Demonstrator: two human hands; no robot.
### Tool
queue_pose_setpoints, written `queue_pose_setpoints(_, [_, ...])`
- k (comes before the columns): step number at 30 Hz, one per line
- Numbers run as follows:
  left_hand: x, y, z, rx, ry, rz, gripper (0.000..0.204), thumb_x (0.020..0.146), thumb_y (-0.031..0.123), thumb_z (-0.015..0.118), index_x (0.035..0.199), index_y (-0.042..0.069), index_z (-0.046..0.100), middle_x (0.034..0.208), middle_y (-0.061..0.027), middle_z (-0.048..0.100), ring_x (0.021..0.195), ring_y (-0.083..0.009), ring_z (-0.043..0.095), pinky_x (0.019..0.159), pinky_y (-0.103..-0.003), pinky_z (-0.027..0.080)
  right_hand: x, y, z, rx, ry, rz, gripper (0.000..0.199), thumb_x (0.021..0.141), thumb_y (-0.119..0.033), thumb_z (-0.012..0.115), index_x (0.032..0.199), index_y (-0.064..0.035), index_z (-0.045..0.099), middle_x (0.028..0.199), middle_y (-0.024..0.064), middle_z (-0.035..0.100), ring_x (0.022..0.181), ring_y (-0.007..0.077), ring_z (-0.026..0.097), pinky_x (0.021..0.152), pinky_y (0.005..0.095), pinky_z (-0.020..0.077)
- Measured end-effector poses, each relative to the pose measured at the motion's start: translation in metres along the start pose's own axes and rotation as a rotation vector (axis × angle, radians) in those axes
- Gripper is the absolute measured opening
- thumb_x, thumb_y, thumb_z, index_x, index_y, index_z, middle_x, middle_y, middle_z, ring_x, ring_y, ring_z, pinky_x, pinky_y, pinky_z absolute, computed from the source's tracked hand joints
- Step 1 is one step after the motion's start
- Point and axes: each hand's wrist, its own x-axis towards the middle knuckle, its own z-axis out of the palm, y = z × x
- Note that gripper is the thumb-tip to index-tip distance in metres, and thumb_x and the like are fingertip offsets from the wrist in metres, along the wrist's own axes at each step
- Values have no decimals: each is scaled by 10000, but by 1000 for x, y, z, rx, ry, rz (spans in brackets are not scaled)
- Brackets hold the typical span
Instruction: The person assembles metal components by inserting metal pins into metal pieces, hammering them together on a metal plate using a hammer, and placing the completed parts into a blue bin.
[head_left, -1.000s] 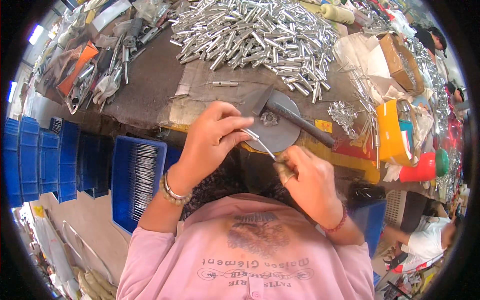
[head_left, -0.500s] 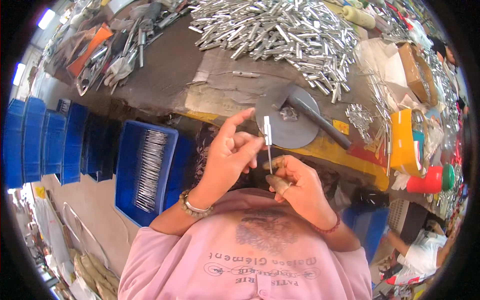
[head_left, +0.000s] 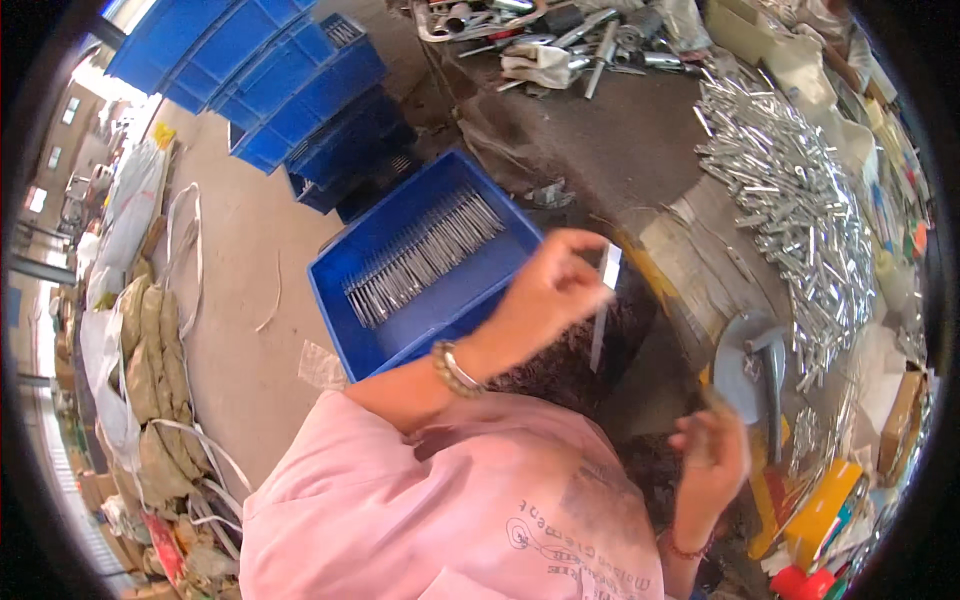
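Observation:
My left hand [head_left: 560, 285] pinches a silver metal tube with a thin rod [head_left: 611, 268]; the rod points downward and is blurred by motion. Just beyond that hand's wrist is a blue plastic bin [head_left: 335, 300], which holds a row of similar metal tubes with rods [head_left: 430, 258] laid side by side. My right hand [head_left: 712, 458] is by the bench edge, below a grey round plate [head_left: 738, 375]. Its fingers are loosely bent and apart, somewhat blurred, and nothing shows in them.
A hammer [head_left: 774, 385] lies across the grey plate. Behind it spreads a large heap of silver tubes [head_left: 800, 220] on the bench. Stacked blue bins [head_left: 290, 90] stand at the far left, with brown sacks [head_left: 150, 400] on the floor. A yellow box [head_left: 825, 510] sits at the lower right.
The view has swung left, bringing the blue bin to the middle. My left hand has carried the metal tube toward the bin; my right hand has let go of its rod and drawn apart.

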Motion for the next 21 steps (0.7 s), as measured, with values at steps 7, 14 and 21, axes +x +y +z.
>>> queue_pose_setpoints(7, [30, -110, -206, 308, 602, -205, 556, 908, 66, 805, 1423, 8, 603, 1015, -79, 741, 853, -146, 667, 763, -303, 541, 17, 27, -12, 140, 251, 45, 275, 1122, -188, 683, 1311, 10, 717, 876, 45, 660, 653, 74, 530, 591, 222, 415])
queue_pose_setpoints(14, [37, -209, -307, 428, 770, -254, 535, 847, 108, 823, 1347, 1, 668, 1096, -126, 770, 948, -224, 726, 846, -346, 581, 13, 38, -12, 125, 245, -9, 277, 1121, -196, 689, 1310, 5, 717, 876, 46, 664, 655, 68, 536, 596, 217, 416])
queue_pose_setpoints(21, [73, -233, -323, 998, 765, -175, 527, 860, 221, 857, 1335, 59, 697, 1229, -256, 785, 1179, -454, 749, 1003, -511, 587, 11, 39, -20, 140, 258, 37, 192, 1095, -46, 648, 1244, 44, 729, 910, 83, 726, 647, 89, 628, 573, 214, 474])
